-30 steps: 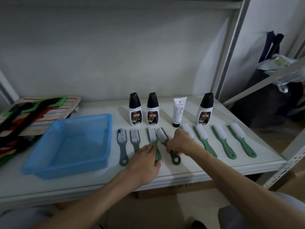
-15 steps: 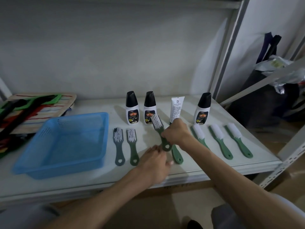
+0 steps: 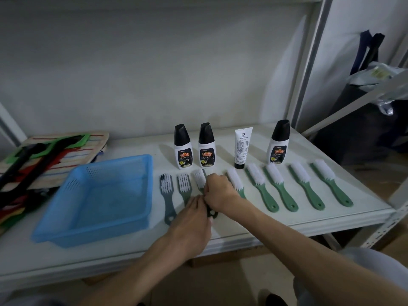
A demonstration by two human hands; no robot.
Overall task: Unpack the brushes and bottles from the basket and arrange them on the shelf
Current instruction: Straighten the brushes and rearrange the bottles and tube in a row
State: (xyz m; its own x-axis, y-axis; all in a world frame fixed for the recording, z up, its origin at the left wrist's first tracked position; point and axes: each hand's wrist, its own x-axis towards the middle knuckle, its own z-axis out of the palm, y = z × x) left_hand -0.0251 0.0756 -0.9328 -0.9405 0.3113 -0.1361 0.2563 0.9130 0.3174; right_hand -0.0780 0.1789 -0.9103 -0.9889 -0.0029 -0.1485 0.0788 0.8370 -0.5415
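Observation:
My right hand [image 3: 218,191] is shut on a dark grey brush [image 3: 212,214], which lies low on the white shelf [image 3: 287,215]; only its ring end and a sliver of its head show. My left hand [image 3: 192,221] lies flat beside it, fingertips touching the handles there. Two grey brushes [image 3: 166,195] [image 3: 184,186] and a third brush head [image 3: 199,178] lie to the left. Several green brushes [image 3: 278,186] lie in a row to the right. Three black-capped bottles [image 3: 183,149] [image 3: 206,147] [image 3: 278,144] and a white tube [image 3: 242,149] stand behind. The blue basket [image 3: 66,230] is empty.
A stack of striped boards with green and black frames [image 3: 44,155] lies at the shelf's left end. A metal upright [image 3: 309,62] rises at the back right, with dark bags [image 3: 364,118] beyond it. The shelf's front edge runs just below my hands.
My right hand had lifted the dark grey brush toward the bottles; it has now brought it down onto the shelf, in line with the other brushes. My left hand stayed by the handles.

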